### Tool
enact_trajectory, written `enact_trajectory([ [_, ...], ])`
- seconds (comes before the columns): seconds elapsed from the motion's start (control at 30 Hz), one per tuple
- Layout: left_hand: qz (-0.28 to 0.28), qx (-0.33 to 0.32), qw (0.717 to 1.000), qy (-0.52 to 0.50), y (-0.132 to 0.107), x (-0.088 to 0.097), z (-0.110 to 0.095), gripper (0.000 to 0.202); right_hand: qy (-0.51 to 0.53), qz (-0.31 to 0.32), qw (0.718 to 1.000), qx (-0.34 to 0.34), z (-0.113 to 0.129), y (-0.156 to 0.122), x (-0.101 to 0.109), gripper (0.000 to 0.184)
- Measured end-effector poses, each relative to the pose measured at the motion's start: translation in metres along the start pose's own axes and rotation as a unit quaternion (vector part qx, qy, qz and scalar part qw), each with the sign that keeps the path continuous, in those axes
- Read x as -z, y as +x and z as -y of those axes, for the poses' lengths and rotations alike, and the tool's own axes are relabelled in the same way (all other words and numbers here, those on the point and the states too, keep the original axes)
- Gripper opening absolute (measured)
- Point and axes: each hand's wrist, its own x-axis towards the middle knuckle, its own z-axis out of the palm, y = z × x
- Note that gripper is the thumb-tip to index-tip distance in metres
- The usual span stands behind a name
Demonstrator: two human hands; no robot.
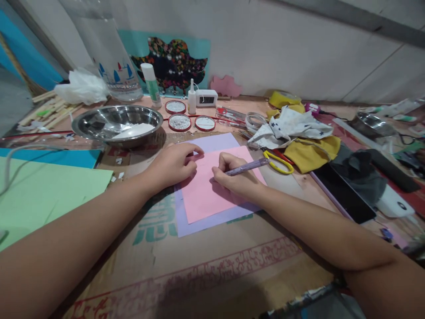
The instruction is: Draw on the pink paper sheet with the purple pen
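Note:
A pink sheet of paper [206, 192] lies on a larger lilac sheet [215, 144], both on flattened cardboard [206, 261]. My left hand [172, 165] rests on the pink sheet's left top corner, fingers curled and pressed down on the paper. My right hand [235, 177] sits on the pink sheet, closed round a lilac pen [247, 167] whose tip touches the paper near the hand's left side.
Yellow-handled scissors [279, 162] lie just right of the pen. A steel bowl [117, 124], three round lids of white beads [179, 122], a glue bottle [191, 98] and a small clock [206, 98] stand behind. Green paper [43, 195] lies left; cloth [292, 126] and a black tablet [345, 195] right.

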Motion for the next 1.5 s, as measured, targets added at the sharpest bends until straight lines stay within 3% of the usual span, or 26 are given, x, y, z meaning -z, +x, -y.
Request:
enact_trajectory([
  [0.7,0.002,-0.007,1.000,0.001,0.0002,-0.0005,0.0011,0.042,-0.043,0.001,0.999,0.027,0.0021,0.0009,0.0001,0.026],
  [1.03,0.005,-0.002,1.000,0.006,0.0004,0.0004,0.0002,0.042,-0.060,0.000,0.998,0.001,0.0024,0.0019,0.0000,0.026],
  [1.5,0.003,-0.009,1.000,0.003,0.0000,0.0011,-0.0003,0.041,-0.089,0.035,0.995,0.014,0.0031,-0.0009,0.0024,0.026],
])
